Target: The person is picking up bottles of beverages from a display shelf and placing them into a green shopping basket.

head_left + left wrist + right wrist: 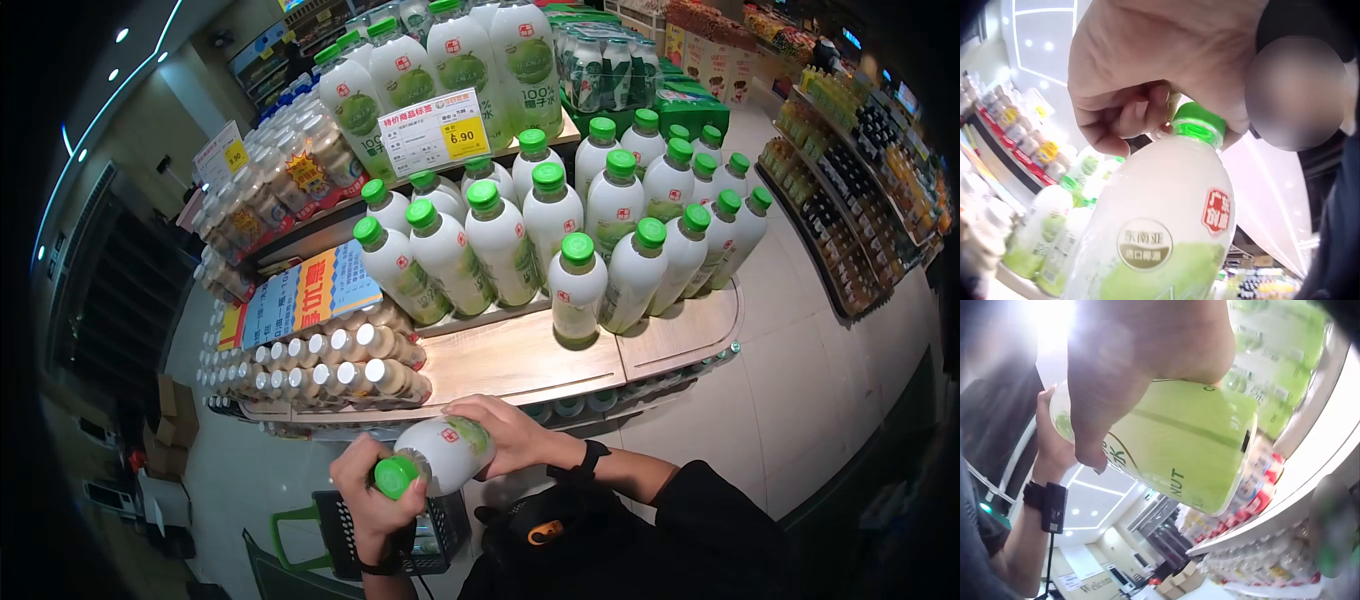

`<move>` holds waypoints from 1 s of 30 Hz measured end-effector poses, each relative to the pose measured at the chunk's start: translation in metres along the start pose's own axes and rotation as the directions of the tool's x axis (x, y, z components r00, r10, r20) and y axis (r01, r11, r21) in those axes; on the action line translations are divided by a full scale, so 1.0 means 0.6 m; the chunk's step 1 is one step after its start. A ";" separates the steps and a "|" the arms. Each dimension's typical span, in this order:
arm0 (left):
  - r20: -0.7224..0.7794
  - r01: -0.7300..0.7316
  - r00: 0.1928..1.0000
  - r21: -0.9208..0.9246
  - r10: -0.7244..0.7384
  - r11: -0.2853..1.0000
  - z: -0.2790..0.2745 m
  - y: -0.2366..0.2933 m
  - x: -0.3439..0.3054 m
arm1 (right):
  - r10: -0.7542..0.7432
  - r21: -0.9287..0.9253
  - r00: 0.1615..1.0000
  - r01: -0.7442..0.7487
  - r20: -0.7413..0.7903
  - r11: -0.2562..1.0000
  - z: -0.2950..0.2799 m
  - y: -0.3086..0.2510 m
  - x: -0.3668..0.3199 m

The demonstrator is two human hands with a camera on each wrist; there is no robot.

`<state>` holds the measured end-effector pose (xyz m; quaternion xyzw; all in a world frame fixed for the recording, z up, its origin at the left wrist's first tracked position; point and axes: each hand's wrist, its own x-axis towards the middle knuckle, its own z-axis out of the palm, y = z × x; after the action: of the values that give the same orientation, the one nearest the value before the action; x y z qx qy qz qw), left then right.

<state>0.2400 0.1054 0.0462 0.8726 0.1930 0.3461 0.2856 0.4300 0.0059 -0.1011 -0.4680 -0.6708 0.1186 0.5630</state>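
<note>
A white and green coconut water bottle (pixel 445 455) is held tilted in front of the body, its green cap (pixel 396 476) toward the lower left. My left hand (pixel 378 497) grips it at the neck, with the fingers curled around beside the cap, as the left wrist view shows of the bottle (pixel 1166 212) too. Around the lower part of the bottle, my right hand (pixel 505 432) holds on; in the right wrist view its thumb lies across the green label (pixel 1191 444). Both wrists wear dark bands.
A wooden display shelf (pixel 520 362) stands ahead, bearing rows of similar green-capped bottles (pixel 575 290). Small white-capped bottles (pixel 350 375) fill its left side. A price sign (pixel 432 132) hangs above. Below my hands is a dark basket (pixel 440 535). Another shelf (pixel 850 200) stands at right.
</note>
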 end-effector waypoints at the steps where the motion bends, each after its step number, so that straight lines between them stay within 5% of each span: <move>1: 0.019 -0.002 1.000 -0.016 0.002 1.000 0.029 0.017 0.038 | 0.021 -0.019 0.989 -0.024 -0.146 1.000 -0.007 0.012 -0.001; 5: 0.033 -0.213 0.977 0.061 0.211 0.975 0.154 0.030 0.142 | 0.170 -0.040 0.895 -0.204 -0.412 0.978 -0.037 0.061 -0.025; 8: 0.096 -0.157 0.984 0.049 0.152 0.986 0.213 0.033 0.174 | 0.270 -0.096 0.728 -0.418 -0.630 0.904 -0.051 0.091 -0.035; 13: 0.037 -0.156 0.987 -0.004 0.156 0.988 0.276 0.003 0.196 | 0.265 -0.042 0.666 -0.407 -0.697 0.913 -0.062 0.121 -0.022; 15: 0.069 -0.052 0.996 -0.046 0.055 0.998 0.295 -0.011 0.181 | 0.191 -0.102 0.662 -0.377 -0.725 0.920 -0.058 0.133 -0.017; 17: -0.009 0.118 0.992 -0.339 -0.129 0.933 0.326 -0.052 0.162 | 0.168 -0.120 0.677 -0.357 -0.717 0.926 -0.065 0.136 -0.012; 23: 0.294 0.356 0.917 -0.298 -0.270 0.886 0.384 -0.171 0.079 | 0.127 -0.289 0.756 -0.393 -0.643 0.873 -0.077 0.163 -0.028; 25: 0.270 0.401 0.910 -0.372 -0.315 0.837 0.398 -0.177 0.063 | 0.357 -0.190 0.784 -0.506 -0.508 0.841 -0.095 0.133 -0.051; 30: 0.167 0.395 0.918 -0.467 -0.360 0.791 0.429 -0.157 0.071 | 0.469 -0.211 0.802 -0.565 -0.370 0.798 -0.136 0.087 -0.114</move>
<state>0.4400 0.1061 -0.1463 0.7259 0.2590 0.2892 0.5677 0.5217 -0.0485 -0.1533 -0.7299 -0.4320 0.0900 0.5220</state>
